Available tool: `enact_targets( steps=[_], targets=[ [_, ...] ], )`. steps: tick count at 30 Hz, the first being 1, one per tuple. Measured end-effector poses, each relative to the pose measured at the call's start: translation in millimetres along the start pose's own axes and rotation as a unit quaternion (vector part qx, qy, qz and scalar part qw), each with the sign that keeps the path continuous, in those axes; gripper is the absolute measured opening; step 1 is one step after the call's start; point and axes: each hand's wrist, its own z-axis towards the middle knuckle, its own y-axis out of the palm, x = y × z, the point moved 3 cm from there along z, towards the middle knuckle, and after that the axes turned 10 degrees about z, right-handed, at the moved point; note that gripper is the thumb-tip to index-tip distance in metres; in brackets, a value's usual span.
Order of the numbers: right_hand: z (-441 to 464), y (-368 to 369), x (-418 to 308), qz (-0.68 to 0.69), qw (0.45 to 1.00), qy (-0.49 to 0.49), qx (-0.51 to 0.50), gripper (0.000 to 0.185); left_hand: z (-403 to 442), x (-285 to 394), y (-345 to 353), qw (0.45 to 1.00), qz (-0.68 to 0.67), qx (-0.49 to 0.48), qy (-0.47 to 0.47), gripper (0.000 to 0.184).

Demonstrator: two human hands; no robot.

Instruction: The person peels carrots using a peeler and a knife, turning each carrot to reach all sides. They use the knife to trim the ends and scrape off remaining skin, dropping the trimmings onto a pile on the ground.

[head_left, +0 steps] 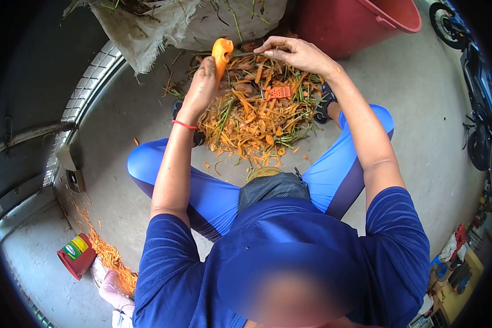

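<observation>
My left hand (203, 85) is closed around a thick peeled orange carrot (222, 54), held upright with a dark hollow near its top end. Across from it, my right hand (295, 53) hovers over the far edge of the peelings with thumb and fingers pinched together. Whatever is between those fingertips is too small to make out. Below both hands spreads a pile of orange peelings and green stems (246, 123), with brownish unpeeled roots among them at the back. An orange peeler (277, 92) lies on the pile, apart from both hands.
A whitish sack (229, 22) with stems on it stands beyond the pile, beside a large red tub (355, 27). A small red bucket (76, 256) and orange shreds (112, 259) are at the lower left. Motorbikes (470, 82) stand along the right side.
</observation>
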Motion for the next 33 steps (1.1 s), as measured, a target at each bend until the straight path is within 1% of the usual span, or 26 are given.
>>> enact_targets(
  steps=[1, 2, 3, 5, 6, 8, 9, 12, 13, 14, 16, 17, 18, 19, 23, 26, 33],
  targets=[
    [4, 3, 9, 0.010, 0.998, -0.061, 0.022, 0.026, 0, -2, 3, 0.991, -0.127, -0.052, -0.005, 0.050],
    [4, 1, 13, 0.016, 0.997, -0.071, 0.022, 0.026, -1, -3, 5, 0.963, -0.249, -0.104, -0.009, 0.047],
    [3, 2, 7, 0.021, 0.996, -0.081, 0.019, 0.025, -4, 2, 6, 0.917, -0.369, -0.151, -0.014, 0.044],
    [1, 5, 2, 0.033, 0.996, -0.083, 0.011, 0.025, -7, 7, 11, 0.929, -0.355, -0.106, -0.025, 0.040],
    [-1, 5, -2, -0.006, 0.998, -0.050, 0.023, 0.025, -8, 11, 11, 0.934, -0.347, -0.085, -0.030, 0.038],
    [-10, 1, -13, -0.088, 0.995, 0.017, 0.052, 0.027, -4, 9, 10, 0.936, -0.343, -0.080, -0.028, 0.036],
    [-12, 0, -17, -0.191, 0.979, -0.007, 0.070, 0.031, -3, 10, 9, 0.938, -0.336, -0.072, -0.029, 0.036],
    [-20, -9, -25, -0.290, 0.952, -0.006, 0.102, 0.034, 5, 1, 1, 0.935, -0.354, -0.016, -0.028, 0.036],
    [-20, -11, -25, -0.294, 0.949, -0.012, 0.116, 0.039, 8, -2, -1, 0.930, -0.366, 0.007, -0.025, 0.036],
    [-18, -9, -22, -0.223, 0.968, -0.021, 0.116, 0.042, 10, -5, -4, 0.935, -0.353, 0.022, -0.022, 0.036],
    [-10, -2, -14, -0.078, 0.989, -0.035, 0.119, 0.048, 8, 0, -3, 0.949, -0.314, -0.004, -0.036, 0.036],
    [-7, 4, -13, -0.093, 0.990, -0.025, 0.106, 0.055, 3, 5, 4, 0.949, -0.311, -0.017, -0.038, 0.036],
    [-2, 10, -11, -0.081, 0.991, -0.030, 0.100, 0.055, -3, 14, 10, 0.950, -0.307, -0.030, -0.042, 0.037],
    [1, 14, -9, -0.076, 0.992, -0.020, 0.098, 0.053, -1, 11, 13, 0.941, -0.327, -0.071, -0.041, 0.036],
    [3, 21, -9, -0.021, 0.995, 0.007, 0.094, 0.050, -7, 22, 14, 0.950, -0.303, -0.058, -0.047, 0.035],
    [2, 21, -2, -0.027, 0.995, -0.004, 0.094, 0.048, -6, 20, 13, 0.940, -0.326, -0.097, -0.032, 0.035],
    [0, 21, -11, -0.043, 0.994, -0.013, 0.098, 0.048, -4, 18, 9, 0.926, -0.362, -0.101, -0.042, 0.034]
  ],
)
